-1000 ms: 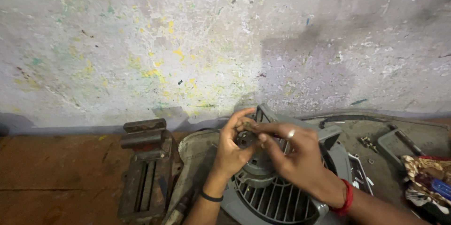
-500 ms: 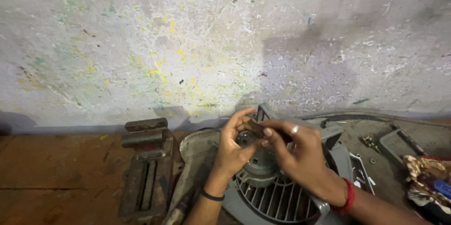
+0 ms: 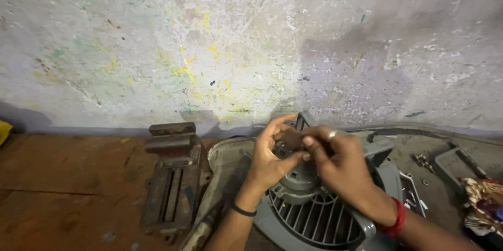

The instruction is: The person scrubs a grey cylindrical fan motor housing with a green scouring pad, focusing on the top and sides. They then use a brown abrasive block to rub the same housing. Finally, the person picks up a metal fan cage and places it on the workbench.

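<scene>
A grey fan housing with a slatted grille lies on the workbench, its round motor hub rising at the middle. My left hand curls around the left of the hub's top, thumb and fingers pinching a small dark part there. From the right, my right hand, with a ring on one finger and a red band at the wrist, pinches the same small part. The part itself is mostly hidden by my fingers.
A rusty bench vise stands left of the fan. A grey tray, loose screws and a patterned cloth lie at the right. A black cable runs along the paint-speckled wall. Brown wooden bench top extends left.
Both hands stay on the hub's top; the fingers have shifted slightly around the small part. The view has barely moved.
</scene>
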